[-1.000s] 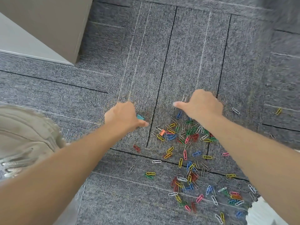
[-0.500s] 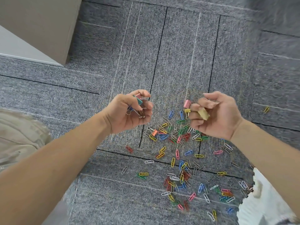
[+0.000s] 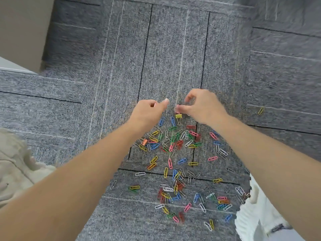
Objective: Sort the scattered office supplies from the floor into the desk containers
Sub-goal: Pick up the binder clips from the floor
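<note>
Several coloured paper clips lie scattered on the grey carpet. My left hand hovers at the heap's far edge, its fingers curled round small clips, with an orange bit showing in the fist. My right hand is just to its right, curled fingers pinching a pink binder clip at the fingertips. A yellow binder clip lies on the carpet right below those fingertips. An orange binder clip sits at the heap's left side.
A beige cabinet corner stands at the upper left. My knees in pale fabric frame the view, left and right. One yellow paper clip lies apart at the right. Bare carpet stretches beyond the hands.
Both hands rose palm-up holding binder clips half a second ago; now they are turned palm-down and lowered back to the heap's far edge, close together.
</note>
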`<state>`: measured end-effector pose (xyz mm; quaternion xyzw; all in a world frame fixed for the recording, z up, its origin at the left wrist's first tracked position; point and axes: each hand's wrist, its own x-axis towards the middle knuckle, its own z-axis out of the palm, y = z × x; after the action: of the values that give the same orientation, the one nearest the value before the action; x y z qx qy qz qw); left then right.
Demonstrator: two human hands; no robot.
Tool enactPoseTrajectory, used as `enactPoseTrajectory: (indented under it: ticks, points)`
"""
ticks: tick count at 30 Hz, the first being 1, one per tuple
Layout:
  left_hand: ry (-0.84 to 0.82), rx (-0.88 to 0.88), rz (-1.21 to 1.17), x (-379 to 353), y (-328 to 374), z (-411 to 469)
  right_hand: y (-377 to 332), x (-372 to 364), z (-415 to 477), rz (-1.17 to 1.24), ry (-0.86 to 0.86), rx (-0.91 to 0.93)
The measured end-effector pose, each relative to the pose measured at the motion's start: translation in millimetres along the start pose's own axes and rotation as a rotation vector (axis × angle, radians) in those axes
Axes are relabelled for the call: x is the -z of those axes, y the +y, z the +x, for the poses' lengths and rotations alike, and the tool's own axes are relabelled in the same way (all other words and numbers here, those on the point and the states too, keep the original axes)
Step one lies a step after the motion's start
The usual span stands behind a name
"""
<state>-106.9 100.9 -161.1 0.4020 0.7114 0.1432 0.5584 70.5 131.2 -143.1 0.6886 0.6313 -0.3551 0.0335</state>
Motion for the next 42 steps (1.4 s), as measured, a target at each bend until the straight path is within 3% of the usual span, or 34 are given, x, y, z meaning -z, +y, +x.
enactPoseTrajectory:
  ticks: [4,7,9,12,15,20,24,28,34,39,42]
  points:
    - [0.119,-0.183,0.311,-6,4,-5,-10,-18,10,-0.245,-0.017,0.019]
    - [0.089,-0.229,0.422,-3,3,-6,-4,-10,12,-0.120,-0.053,0.003]
    - [0.022,-0.277,0.523,-4,4,-6,10,4,9,0.202,-0.161,-0.016]
    - [-0.020,-0.309,0.626,-15,7,-6,45,30,-5,0.930,-0.499,-0.209]
    - [0.014,-0.287,0.745,-34,12,-6,80,43,-23,1.358,-0.727,-0.304]
    - [0.029,-0.215,0.692,-43,22,-2,105,45,-44,1.747,-0.664,-0.315]
    - [0.000,-0.317,0.667,-47,21,0,112,58,-47,1.830,-0.513,-0.377]
    - [-0.052,-0.401,0.769,-43,17,3,127,70,-46,1.762,-0.444,-0.419]
    - [0.049,-0.324,0.504,-32,24,7,144,62,-55,1.724,-0.393,-0.503]
    - [0.127,-0.231,0.651,-29,22,10,135,44,-54,1.658,-0.221,-0.579]
    - [0.085,-0.171,0.570,-29,22,13,126,28,-57,1.521,-0.267,-0.552]
